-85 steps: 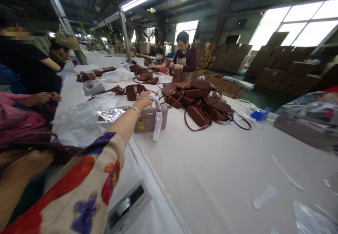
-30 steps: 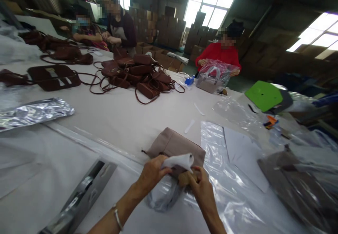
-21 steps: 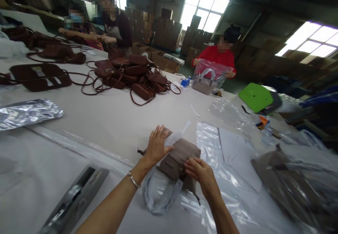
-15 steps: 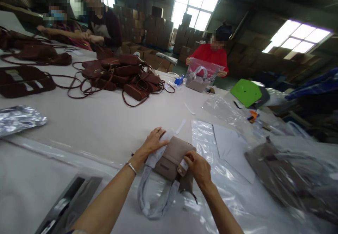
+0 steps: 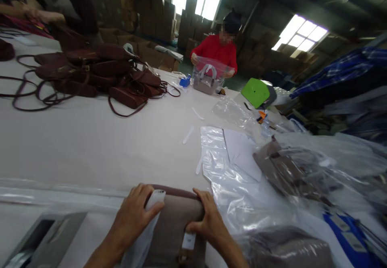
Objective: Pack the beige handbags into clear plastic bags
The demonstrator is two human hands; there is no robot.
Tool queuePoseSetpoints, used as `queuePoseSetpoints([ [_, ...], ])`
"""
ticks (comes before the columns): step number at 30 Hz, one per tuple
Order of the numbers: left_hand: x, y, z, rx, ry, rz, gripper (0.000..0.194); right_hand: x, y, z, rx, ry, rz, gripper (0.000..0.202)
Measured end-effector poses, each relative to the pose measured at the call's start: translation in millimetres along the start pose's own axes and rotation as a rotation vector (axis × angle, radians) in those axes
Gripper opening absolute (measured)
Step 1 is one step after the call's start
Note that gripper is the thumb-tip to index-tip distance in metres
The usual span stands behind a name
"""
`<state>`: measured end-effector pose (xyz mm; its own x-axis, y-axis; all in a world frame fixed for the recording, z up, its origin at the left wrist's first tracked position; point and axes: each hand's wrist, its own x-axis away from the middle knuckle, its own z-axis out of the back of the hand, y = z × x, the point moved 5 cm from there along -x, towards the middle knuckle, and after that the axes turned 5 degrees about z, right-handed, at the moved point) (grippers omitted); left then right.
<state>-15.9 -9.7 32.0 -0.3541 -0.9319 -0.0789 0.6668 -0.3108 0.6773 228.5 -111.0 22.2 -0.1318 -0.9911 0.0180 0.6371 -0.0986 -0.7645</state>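
Now your left hand (image 5: pixel 133 215) and right hand (image 5: pixel 210 223) grasp a soft taupe bag (image 5: pixel 173 227); fingers (image 5: pixel 154 210) clasp its top edge, where the limp, light body holds best.

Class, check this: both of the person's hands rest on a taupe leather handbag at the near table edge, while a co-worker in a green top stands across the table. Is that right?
Not quite. The head view shows the co-worker's top is red, not green. Both the left hand and right hand do rest on the taupe leather handbag at the near table edge.

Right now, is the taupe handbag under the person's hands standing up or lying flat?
Lying flat. The taupe handbag rests on the white table, with the left hand and right hand pressing on its top.
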Motion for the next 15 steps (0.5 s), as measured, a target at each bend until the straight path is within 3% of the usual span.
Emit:
queuePoseSetpoints([
  [3, 21.5, -5.5, -9.3, -0.039, -0.007, 0.089, 0.033, 20.3, 0.8, -3.1, 0.011, -0.051, -0.073, 0.094],
  [6, 13.3, -8.7, -11.5, -0.06, -0.08, 0.174, 0.033, 11.9, 5.2, 3.7, -0.096, -0.132, -0.061, 0.093],
  [8, 4.7, -9.8, -9.4, -0.026, -0.127, 0.192, 0.035, -0.4, 17.2, 14.7, -0.268, -0.161, -0.073, 0.076],
  [11, 1.9, -11.3, -4.2, 0.052, -0.113, 0.164, 0.043, -14.4, 61.8, 46.2, -0.342, 0.065, -0.234, 0.046],
  [15, 9.9, -10.7, -1.9, 0.175, -0.083, 0.12, 0.049, -11.5, 131.5, 85.9, 0.083, 0.41, -0.384, 0.042],
])
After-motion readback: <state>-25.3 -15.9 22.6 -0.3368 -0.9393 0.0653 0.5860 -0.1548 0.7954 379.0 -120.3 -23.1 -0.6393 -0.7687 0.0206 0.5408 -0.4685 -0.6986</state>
